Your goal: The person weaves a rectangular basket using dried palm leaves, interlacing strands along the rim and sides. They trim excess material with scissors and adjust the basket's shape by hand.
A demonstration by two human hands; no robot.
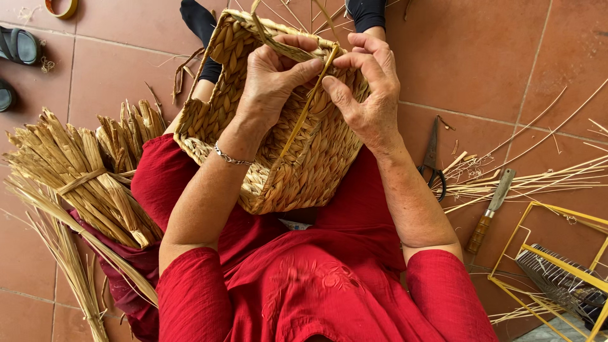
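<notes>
A woven straw basket [316, 158] rests on my lap, its opening tilted towards me. My left hand [272, 79] grips the far rim and pinches a straw strand [304, 111] that runs down into the basket. My right hand [367, 88] holds the same strand at the rim, fingers curled around it. A silver bracelet [231, 158] circles my left wrist. I wear red sleeves and dark socks.
A tied bundle of dried straw [82, 180] lies at my left on the tiled floor. On the right lie scissors [432, 158], a wooden-handled knife [491, 209], loose straw stalks [538, 177] and a yellow wire frame [544, 253]. Sandals [19, 44] sit at far left.
</notes>
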